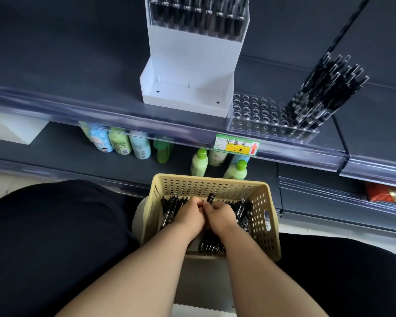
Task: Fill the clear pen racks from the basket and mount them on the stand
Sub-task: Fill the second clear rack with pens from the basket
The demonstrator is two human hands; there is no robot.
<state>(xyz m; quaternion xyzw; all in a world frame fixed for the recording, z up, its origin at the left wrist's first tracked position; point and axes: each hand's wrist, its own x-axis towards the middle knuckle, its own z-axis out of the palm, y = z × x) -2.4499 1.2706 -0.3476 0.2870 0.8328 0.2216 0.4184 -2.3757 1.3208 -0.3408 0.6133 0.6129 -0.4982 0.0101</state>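
The fingers of your right hand [222,216] pinch a pen [211,196] upright in the basket [210,179], likely gathering a bunch; the left hand [190,217] curls beside them, its grip hidden. The part-filled clear rack [258,115] stands well beyond your fingers, beside the stand [188,65].

Black pens [241,209] in basket [204,186], rack [256,115] part-filled

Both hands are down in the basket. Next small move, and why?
Likely lift the gathered black pens out of the yellow basket and up to the clear rack. The left hand and right hand both grip pens in the basket. The racked pens fill only the rack's right end, and its left holes are empty.
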